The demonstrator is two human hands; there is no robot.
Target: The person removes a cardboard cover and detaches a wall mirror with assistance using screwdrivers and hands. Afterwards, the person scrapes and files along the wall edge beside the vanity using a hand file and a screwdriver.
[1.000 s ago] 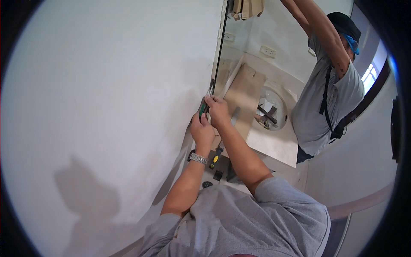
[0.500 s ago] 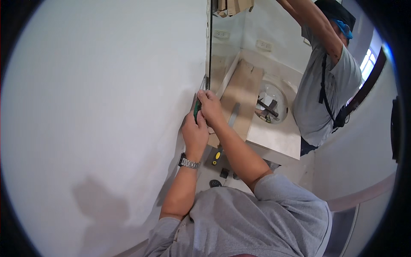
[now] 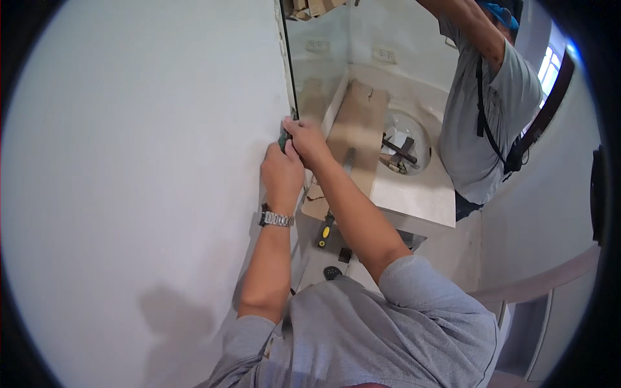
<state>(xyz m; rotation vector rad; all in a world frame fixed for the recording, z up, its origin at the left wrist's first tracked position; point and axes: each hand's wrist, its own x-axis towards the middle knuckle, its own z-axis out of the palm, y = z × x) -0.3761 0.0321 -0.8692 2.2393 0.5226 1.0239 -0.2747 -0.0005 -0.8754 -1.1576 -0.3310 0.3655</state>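
My left hand [image 3: 283,174] and my right hand [image 3: 309,143] are closed together on a green-handled tool [image 3: 283,142] at the edge of a glass panel [image 3: 315,90] along the white wall [image 3: 155,161]. Its tip is hard to make out. Beside my hands a tan board [image 3: 359,116] lies on the pale countertop [image 3: 410,200]. A long tool with a yellow-and-black handle [image 3: 326,231] lies below my right hand, partly hidden by my arm.
A round basin [image 3: 423,126] holds several dark tools [image 3: 404,152]. A person [image 3: 479,142] in a grey shirt stands at the right, arms raised. Brown cardboard pieces [image 3: 314,9] are at the top. A curved pinkish edge [image 3: 524,291] crosses the lower right.
My hands and the green-handled tool, still gripped, appear higher and further left in the view. The wall edge, counter and person have shifted left too, as the camera view moved.
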